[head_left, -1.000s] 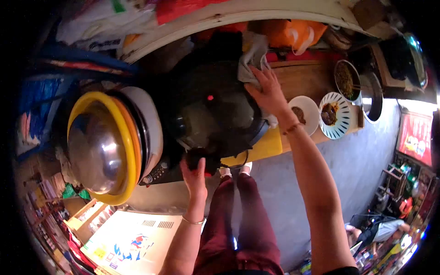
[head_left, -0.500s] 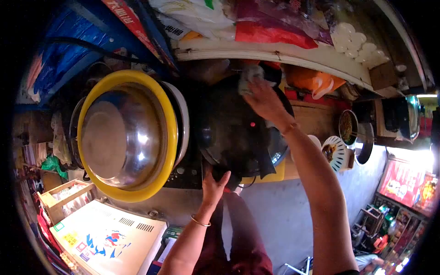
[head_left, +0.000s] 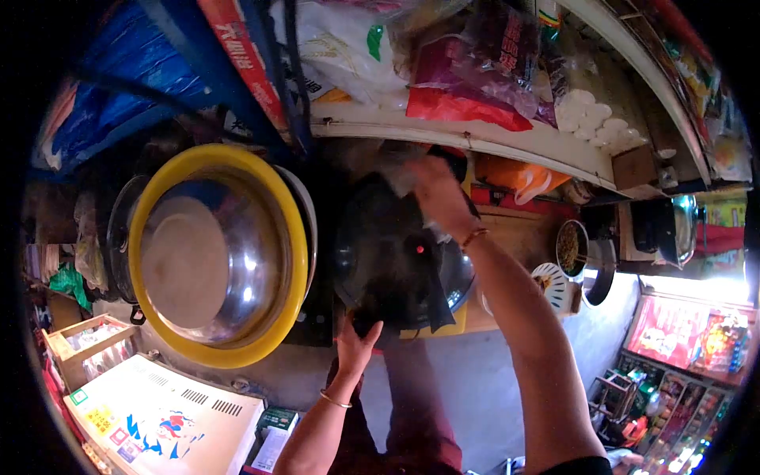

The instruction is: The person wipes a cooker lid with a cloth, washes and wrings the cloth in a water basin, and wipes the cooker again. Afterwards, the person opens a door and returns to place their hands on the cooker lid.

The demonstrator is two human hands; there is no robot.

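Black and round, the wok [head_left: 380, 245] lies straight out beyond my left hand [head_left: 356, 346], at the left end of the wooden worktop [head_left: 511, 233]. What carries it is lost in shadow. Its body has no clear long axis, so the line that matters is the one between my hands: it slants across the wok from the near side, a little left, to the far side, a little right.

My left hand is at the near side, thumb standing apart from the fingers; the fingers meet a dark part at the edge, and I cannot tell whether they are clamped round it. My right hand [head_left: 442, 198] is over the far right side, on a grey cloth [head_left: 396, 170]. Both are blurred, and I cannot tell if the fingers are closed on the cloth or flat against it. From this hand, most of the wok lies nearer to me and leftward.

Left of the wok stands the yellow basin [head_left: 294, 253], with the base of the steel bowl [head_left: 190, 261] facing me. Toward the worktop's right end are a slotted dish [head_left: 552, 286], partly behind my forearm, and a pot [head_left: 571, 247].
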